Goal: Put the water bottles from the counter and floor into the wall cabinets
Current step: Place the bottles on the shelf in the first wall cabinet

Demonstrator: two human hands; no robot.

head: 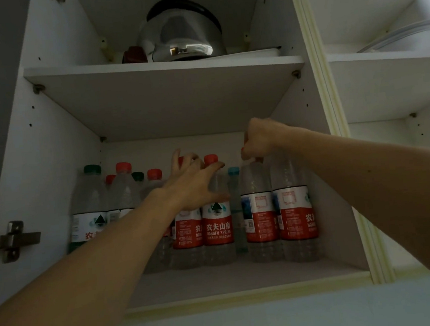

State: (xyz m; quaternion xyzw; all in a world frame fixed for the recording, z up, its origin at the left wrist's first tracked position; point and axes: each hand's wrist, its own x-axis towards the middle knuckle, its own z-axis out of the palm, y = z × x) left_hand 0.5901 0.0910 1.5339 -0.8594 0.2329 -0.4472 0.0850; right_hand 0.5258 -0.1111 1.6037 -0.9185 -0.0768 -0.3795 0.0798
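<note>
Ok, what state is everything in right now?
Cabinet: open.
Lower shelf: bottles standing upright.
Left hand: fingers spread, touching a red-capped bottle.
Right hand: gripping the top of another bottle.
Kettle: on upper shelf.

Glossy metal kettle (180,37), clear plastic bottles (216,215)

My left hand (195,183) rests spread against two red-capped bottles (215,215) in the cabinet (57,141). My right hand (260,140) grips the cap of another bottle (258,206). A kettle (183,34) sits on the shelf above.
</note>
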